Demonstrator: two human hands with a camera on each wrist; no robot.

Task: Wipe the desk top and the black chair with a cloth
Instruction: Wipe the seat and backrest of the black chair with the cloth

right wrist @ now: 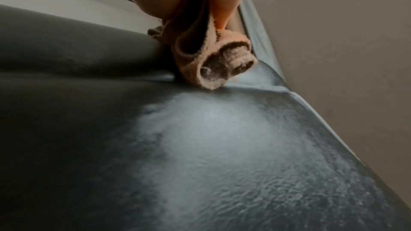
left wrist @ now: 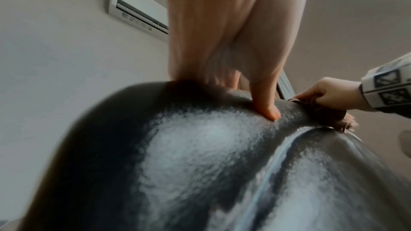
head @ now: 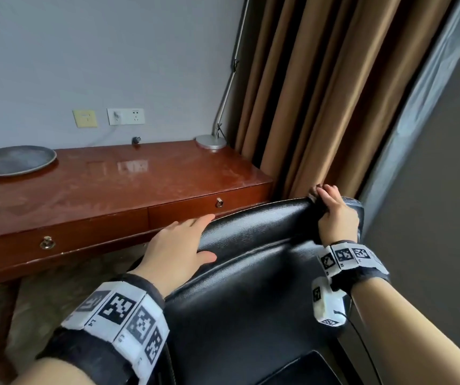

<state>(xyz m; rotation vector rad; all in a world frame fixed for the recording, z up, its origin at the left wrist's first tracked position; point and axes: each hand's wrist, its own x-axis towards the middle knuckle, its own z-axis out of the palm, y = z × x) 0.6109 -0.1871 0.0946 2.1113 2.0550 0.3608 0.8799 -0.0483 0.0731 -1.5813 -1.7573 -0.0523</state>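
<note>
The black leather chair (head: 251, 287) stands in front of me, its back turned toward the wooden desk (head: 112, 184). My left hand (head: 179, 245) rests on the upper left of the chair back, fingers laid straight over the top edge and the thumb (left wrist: 264, 94) pressing the front face (left wrist: 200, 164). My right hand (head: 334, 215) grips a bunched brown cloth (head: 315, 202) at the top right corner of the chair back. The cloth (right wrist: 213, 59) touches the leather (right wrist: 200, 147) just below the top roll. From the left wrist view, the right hand (left wrist: 329, 94) and the cloth (left wrist: 322, 113) show at the right.
A grey plate (head: 12, 161) lies at the desk's far left and a lamp base (head: 210, 141) at its far right corner. Brown curtains (head: 320, 93) hang just behind the chair's right corner. A grey wall (head: 431, 190) stands close on the right. Wall sockets (head: 125, 116) sit above the desk.
</note>
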